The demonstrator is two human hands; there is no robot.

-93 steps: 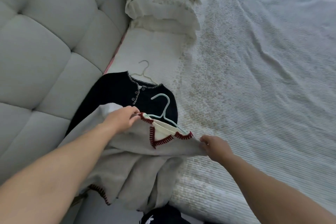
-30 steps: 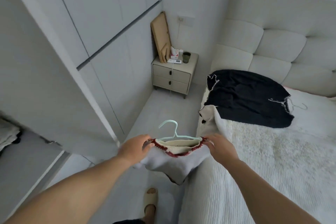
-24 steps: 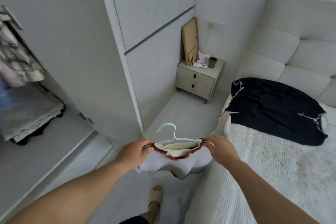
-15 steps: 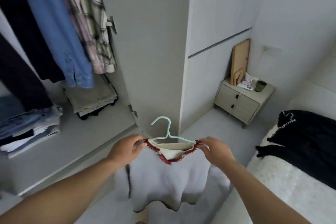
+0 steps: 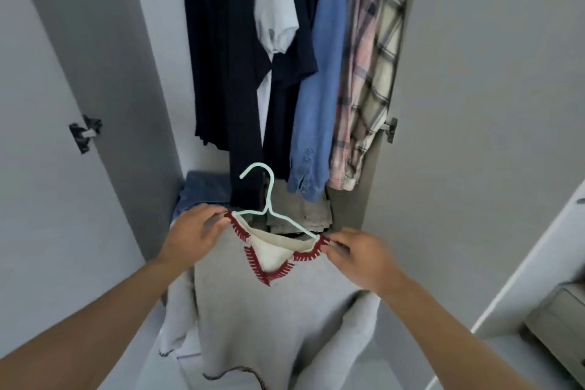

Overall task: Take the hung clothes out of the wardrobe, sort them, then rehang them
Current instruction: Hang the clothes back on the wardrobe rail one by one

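A grey sweater [image 5: 262,320] with red stitching round its V-neck hangs on a pale mint hanger [image 5: 267,199], held up in front of the open wardrobe. My left hand [image 5: 193,233] pinches the sweater's left shoulder at the hanger's end. My right hand [image 5: 357,255] pinches the right shoulder in the same way. The hanger's hook stands free above the collar. Inside the wardrobe hang dark navy garments [image 5: 221,57], a white shirt [image 5: 273,9], a blue shirt [image 5: 319,89] and a plaid shirt [image 5: 367,73].
The open wardrobe doors [image 5: 63,136] stand at left and right, each with a metal hinge. Folded jeans [image 5: 202,191] and folded khaki clothes [image 5: 300,212] lie on the shelf under the hanging clothes. A nightstand corner [image 5: 560,320] shows at lower right.
I have turned from the bed to face the open wardrobe, carrying the sweater on its hanger with both hands. The sweater now hangs straight down in front of the hanging clothes.
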